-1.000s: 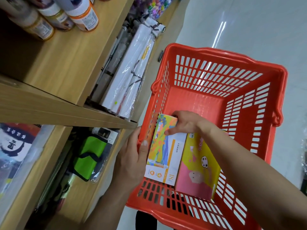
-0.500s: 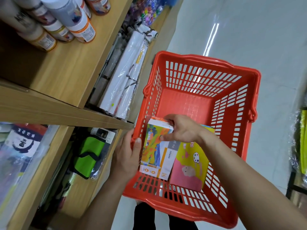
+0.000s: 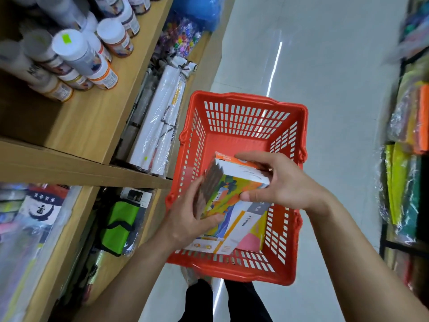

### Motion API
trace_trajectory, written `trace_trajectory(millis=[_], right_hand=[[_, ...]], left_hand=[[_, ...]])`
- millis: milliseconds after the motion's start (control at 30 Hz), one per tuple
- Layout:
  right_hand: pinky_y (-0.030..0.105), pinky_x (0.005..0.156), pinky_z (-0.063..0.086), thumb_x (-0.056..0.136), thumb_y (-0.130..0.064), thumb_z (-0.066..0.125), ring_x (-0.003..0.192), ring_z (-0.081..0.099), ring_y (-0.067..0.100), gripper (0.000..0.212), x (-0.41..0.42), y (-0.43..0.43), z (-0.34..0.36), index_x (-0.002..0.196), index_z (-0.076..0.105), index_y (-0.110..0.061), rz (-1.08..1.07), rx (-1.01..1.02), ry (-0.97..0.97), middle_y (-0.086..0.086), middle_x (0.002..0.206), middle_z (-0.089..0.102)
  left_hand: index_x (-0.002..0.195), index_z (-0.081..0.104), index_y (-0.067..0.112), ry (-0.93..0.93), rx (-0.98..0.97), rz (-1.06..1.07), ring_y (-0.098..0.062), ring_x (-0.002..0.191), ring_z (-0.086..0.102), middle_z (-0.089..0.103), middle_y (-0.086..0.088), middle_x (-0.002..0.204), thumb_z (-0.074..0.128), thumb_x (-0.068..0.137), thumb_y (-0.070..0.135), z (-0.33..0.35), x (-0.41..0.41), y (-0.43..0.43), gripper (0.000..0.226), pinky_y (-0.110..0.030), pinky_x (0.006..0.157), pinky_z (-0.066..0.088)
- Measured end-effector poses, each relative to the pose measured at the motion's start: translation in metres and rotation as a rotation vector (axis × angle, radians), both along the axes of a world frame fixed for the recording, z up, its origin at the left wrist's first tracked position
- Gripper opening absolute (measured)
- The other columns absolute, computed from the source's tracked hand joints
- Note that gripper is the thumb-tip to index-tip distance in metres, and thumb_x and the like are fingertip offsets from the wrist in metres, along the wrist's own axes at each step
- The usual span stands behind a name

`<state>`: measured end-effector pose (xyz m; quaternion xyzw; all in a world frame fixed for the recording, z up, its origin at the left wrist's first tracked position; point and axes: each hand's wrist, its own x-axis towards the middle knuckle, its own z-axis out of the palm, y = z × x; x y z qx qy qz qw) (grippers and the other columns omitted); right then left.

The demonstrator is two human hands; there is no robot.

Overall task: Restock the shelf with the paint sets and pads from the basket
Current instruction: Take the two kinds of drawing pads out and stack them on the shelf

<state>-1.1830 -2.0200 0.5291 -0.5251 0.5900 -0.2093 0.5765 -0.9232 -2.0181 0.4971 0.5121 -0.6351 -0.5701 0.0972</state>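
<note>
Both: L hand (image 3: 185, 220) + R hand (image 3: 282, 182) grip paint set (image 3: 234, 185) | over basket (image 3: 246, 99)

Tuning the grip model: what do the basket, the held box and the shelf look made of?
Basket: moulded plastic, glossy red, with slotted walls and a rounded rim.
Box: probably printed cardboard, with crisp folded edges and a slight sheen.
Shelf: matte board with a wood grain, possibly laminate.
</note>
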Motion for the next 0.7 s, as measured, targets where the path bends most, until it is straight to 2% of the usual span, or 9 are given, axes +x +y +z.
trace_trajectory(millis=[67,167,267,367,433,500,567,633,700], right_hand=[[0.028,0.097,0.056,0.059,-0.033,0.092,0.114,0.069,0.008,0.093,-0.011,0.01,0.002,0.144,0.056,-0.023,-0.194,-0.04,-0.114,-0.006,0.128,0.07],[0.033,0.097,0.058,0.059,-0.033,0.088,0.117,0.069,0.015,0.095,-0.017,0.034,-0.004,0.145,0.049,-0.032,-0.653,-0.057,-0.306,0.002,0.131,0.068],[0.04,0.09,0.061,0.066,-0.034,0.085,0.116,0.072,0.026,0.084,0.001,0.066,-0.009,0.142,0.053,-0.023,-0.682,0.066,-0.423,0.007,0.131,0.072],[0.045,0.09,0.061,0.074,-0.023,0.081,0.109,0.075,0.031,0.066,0.017,0.087,-0.015,0.135,0.06,-0.009,-0.728,0.111,-0.504,0.013,0.125,0.075],[0.043,0.081,0.062,0.073,-0.017,0.081,0.1,0.077,0.031,0.061,0.01,0.095,-0.017,0.13,0.061,-0.006,-0.884,0.105,-0.514,0.015,0.119,0.077],[0.037,0.075,0.062,0.074,-0.014,0.079,0.094,0.079,0.026,0.052,-0.007,0.105,-0.016,0.123,0.065,-0.01,-0.991,0.096,-0.457,0.008,0.112,0.08],[0.035,0.074,0.062,0.078,-0.01,0.08,0.093,0.079,0.024,0.044,-0.027,0.122,-0.019,0.119,0.067,-0.015,-1.057,0.103,-0.369,0.003,0.109,0.081],[0.039,0.077,0.062,0.086,-0.006,0.076,0.092,0.079,0.025,0.034,-0.044,0.138,-0.023,0.118,0.068,-0.016,-1.123,0.129,-0.3,0.005,0.11,0.081],[0.041,0.076,0.064,0.089,-0.006,0.072,0.085,0.08,0.023,0.029,-0.055,0.154,-0.029,0.116,0.069,-0.016,-1.17,0.172,-0.276,0.007,0.109,0.081]], left_hand=[[0.13,0.045,0.043,0.067,-0.002,0.053,0.02,0.111,0.057,0.065,0.038,0.119,0.081,0.073,0.036,0.004,-0.015,0.001,0.067,-0.003,0.087,0.042],[0.122,0.057,0.036,0.224,0.064,0.157,-0.001,0.107,0.069,0.073,0.023,0.114,0.08,0.076,0.033,0.014,-0.038,0.001,0.052,-0.018,0.086,0.052],[0.124,0.061,0.028,0.302,0.083,0.265,-0.012,0.108,0.071,0.075,0.009,0.116,0.079,0.072,0.045,0.017,-0.06,-0.002,0.057,-0.031,0.087,0.055],[0.129,0.06,0.023,0.331,0.147,0.252,-0.025,0.113,0.07,0.074,-0.002,0.121,0.081,0.071,0.057,0.016,-0.082,-0.005,0.07,-0.048,0.092,0.056],[0.128,0.061,0.024,0.327,0.263,0.156,-0.019,0.111,0.07,0.074,0.001,0.12,0.074,0.075,0.064,0.011,-0.094,-0.01,0.068,-0.038,0.091,0.058],[0.123,0.063,0.024,0.293,0.306,0.133,-0.005,0.093,0.071,0.074,0.004,0.11,0.066,0.083,0.062,-0.001,-0.099,-0.015,0.055,-0.017,0.079,0.054],[0.128,0.059,0.017,0.114,0.211,0.241,-0.011,0.088,0.066,0.068,-0.006,0.11,0.071,0.085,0.048,-0.029,-0.097,-0.017,0.054,-0.008,0.07,0.046],[0.145,0.045,0.008,-0.121,0.202,0.26,-0.022,0.111,0.061,0.059,-0.011,0.128,0.076,0.086,0.035,-0.066,-0.089,-0.011,0.071,-0.011,0.082,0.046],[0.158,0.021,0.007,-0.23,0.344,0.205,-0.027,0.141,0.044,0.039,-0.013,0.157,0.082,0.073,0.05,-0.106,-0.083,0.003,0.113,-0.031,0.11,0.041]])
